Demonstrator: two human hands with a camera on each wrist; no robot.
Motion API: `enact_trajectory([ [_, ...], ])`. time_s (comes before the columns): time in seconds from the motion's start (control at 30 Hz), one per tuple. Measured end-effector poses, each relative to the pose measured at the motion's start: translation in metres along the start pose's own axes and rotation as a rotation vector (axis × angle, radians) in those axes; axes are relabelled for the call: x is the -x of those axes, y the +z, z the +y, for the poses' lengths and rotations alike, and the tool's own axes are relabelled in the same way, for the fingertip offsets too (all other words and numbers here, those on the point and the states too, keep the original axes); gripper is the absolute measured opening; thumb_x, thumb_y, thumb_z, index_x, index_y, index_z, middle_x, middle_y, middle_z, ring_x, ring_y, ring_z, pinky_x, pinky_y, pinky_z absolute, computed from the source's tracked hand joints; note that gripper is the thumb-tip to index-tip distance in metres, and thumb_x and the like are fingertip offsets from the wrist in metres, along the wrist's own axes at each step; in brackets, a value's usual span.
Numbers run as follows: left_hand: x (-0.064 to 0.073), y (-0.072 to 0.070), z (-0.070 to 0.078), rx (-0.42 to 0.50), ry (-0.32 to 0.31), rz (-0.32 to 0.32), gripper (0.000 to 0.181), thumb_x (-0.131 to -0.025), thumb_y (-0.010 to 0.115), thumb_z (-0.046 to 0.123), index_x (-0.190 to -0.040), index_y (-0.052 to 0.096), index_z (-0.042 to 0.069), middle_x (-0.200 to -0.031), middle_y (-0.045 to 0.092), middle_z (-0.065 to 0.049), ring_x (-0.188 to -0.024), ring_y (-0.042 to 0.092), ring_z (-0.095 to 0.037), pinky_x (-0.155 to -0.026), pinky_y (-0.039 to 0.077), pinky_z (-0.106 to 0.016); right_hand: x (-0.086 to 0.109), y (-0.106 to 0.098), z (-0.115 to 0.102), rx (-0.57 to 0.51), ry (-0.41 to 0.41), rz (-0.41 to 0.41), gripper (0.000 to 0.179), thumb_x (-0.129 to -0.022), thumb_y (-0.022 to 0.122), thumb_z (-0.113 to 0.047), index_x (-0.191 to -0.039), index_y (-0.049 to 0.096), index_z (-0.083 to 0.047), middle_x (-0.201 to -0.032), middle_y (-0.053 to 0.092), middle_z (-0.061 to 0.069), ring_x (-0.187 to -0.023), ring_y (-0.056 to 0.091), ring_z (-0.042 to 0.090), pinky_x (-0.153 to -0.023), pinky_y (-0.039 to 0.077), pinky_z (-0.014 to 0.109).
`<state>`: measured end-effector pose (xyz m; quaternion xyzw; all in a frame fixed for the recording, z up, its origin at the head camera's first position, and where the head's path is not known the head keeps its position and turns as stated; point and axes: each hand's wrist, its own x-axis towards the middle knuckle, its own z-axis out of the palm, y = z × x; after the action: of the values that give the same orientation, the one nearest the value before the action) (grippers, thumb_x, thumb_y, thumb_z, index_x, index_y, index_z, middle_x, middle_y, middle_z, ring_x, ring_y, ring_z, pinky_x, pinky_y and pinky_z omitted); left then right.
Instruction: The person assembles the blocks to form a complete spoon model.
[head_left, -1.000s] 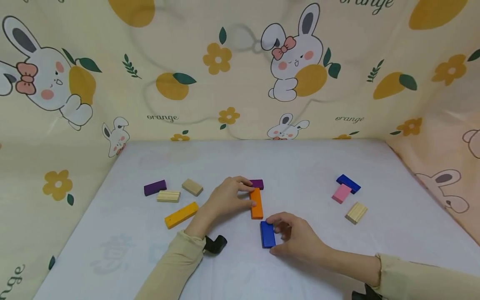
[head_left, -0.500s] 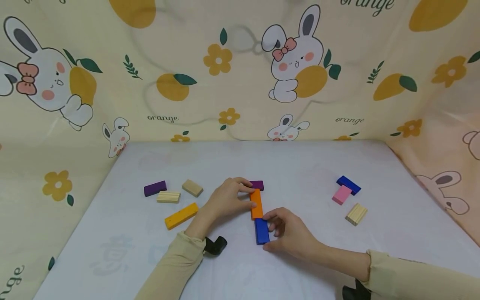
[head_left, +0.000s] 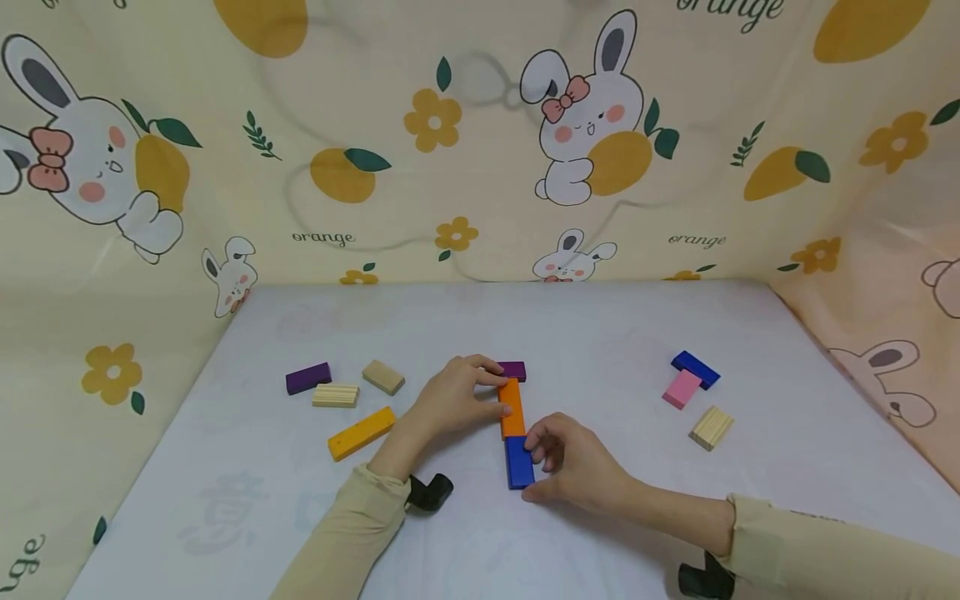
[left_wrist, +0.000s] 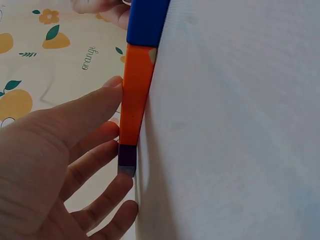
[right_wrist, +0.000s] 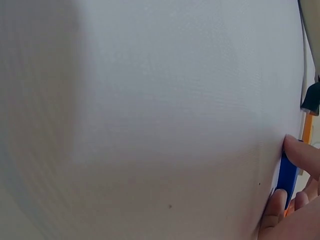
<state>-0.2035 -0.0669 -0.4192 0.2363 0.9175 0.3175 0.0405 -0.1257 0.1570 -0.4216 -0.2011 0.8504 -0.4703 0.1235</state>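
Observation:
An upright orange block (head_left: 512, 408) lies between a purple block (head_left: 513, 372) at its far end and a blue block (head_left: 519, 463) at its near end, forming a line on the white cloth. My left hand (head_left: 457, 396) is on the left side, its thumb against the orange block's side and its bent fingers by the purple block, as the left wrist view shows. My right hand (head_left: 581, 462) pinches the blue block end to end between thumb and fingers. In the right wrist view, the blue block (right_wrist: 287, 175) shows between the thumb and fingertips.
On the left lie a purple block (head_left: 307, 378), two plain wooden blocks (head_left: 335, 396) (head_left: 383, 377) and a yellow-orange block (head_left: 362, 433). On the right are a blue block (head_left: 696, 369), a pink block (head_left: 682, 389) and a grooved wooden block (head_left: 711, 428). A patterned curtain (head_left: 480, 167) stands behind.
My right hand has moved the blue block left and slightly away from me, up against the near end of the orange block. My left hand stays in place.

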Motion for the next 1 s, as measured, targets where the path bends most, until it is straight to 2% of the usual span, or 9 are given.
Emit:
enact_trajectory([
  [0.23, 0.0007, -0.0016, 0.0018, 0.000, 0.019, 0.000, 0.043, -0.086, 0.077, 0.038, -0.123, 0.072, 0.016, -0.130, 0.058, 0.002, -0.123, 0.047, -0.022, -0.104, 0.039, -0.044, 0.0005, -0.0016, -0.0031, -0.028, -0.032, 0.003, 0.048, -0.062, 0.094, -0.008, -0.097, 0.060, -0.008, -0.095, 0.056, 0.007, -0.080, 0.057, 0.023, -0.069, 0.051, 0.025],
  [0.57, 0.0014, -0.0017, 0.0025, -0.003, 0.008, 0.002, 0.044, -0.086, 0.077, 0.038, -0.123, 0.072, 0.016, -0.130, 0.058, 0.002, -0.123, 0.048, -0.022, -0.103, 0.040, -0.044, 0.0008, -0.0019, -0.0043, -0.052, -0.044, -0.008, 0.048, -0.064, 0.093, -0.008, -0.098, 0.060, -0.006, -0.096, 0.054, 0.007, -0.081, 0.055, 0.024, -0.069, 0.051, 0.025],
  [1.0, 0.0005, 0.0004, -0.0007, -0.017, 0.032, 0.005, 0.045, -0.086, 0.076, 0.039, -0.124, 0.071, 0.015, -0.130, 0.057, 0.002, -0.122, 0.048, -0.022, -0.103, 0.040, -0.042, 0.0000, -0.0014, -0.0038, 0.004, -0.051, -0.010, 0.047, -0.064, 0.094, -0.013, -0.099, 0.062, -0.008, -0.095, 0.055, 0.006, -0.080, 0.056, 0.022, -0.069, 0.052, 0.024],
])
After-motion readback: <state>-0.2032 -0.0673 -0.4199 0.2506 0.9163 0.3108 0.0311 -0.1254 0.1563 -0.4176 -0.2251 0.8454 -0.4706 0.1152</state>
